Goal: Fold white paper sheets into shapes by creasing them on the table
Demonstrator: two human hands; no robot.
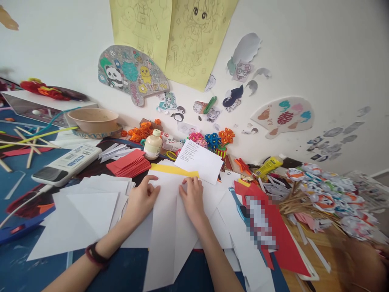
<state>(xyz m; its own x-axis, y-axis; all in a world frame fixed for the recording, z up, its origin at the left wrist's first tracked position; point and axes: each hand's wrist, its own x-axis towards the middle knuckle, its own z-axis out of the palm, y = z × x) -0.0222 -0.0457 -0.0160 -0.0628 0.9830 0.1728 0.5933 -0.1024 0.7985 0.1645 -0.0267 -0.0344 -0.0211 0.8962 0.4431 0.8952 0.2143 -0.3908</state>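
A creased white sheet of paper [164, 231] lies in front of me, its lower end reaching toward the table's near edge. My left hand [144, 196] is at its upper left edge, fingers curled and thumb on the paper. On the upper right part rests my right hand [193, 198], fingers bent and pressed together against the sheet. Just beyond both hands a strip of yellow paper [174, 169] shows from under the white one. To the left is a loose pile of white sheets [91, 211]; more white paper [243, 239] lies to the right.
A stack of red paper [129, 163], a cream bottle [152, 145] and a white card with writing [200, 160] stand or lie behind. A power strip [67, 165] is at left. Blue-handled scissors [241, 209] and red paper [281, 227] lie right, near paper flowers on sticks [325, 198].
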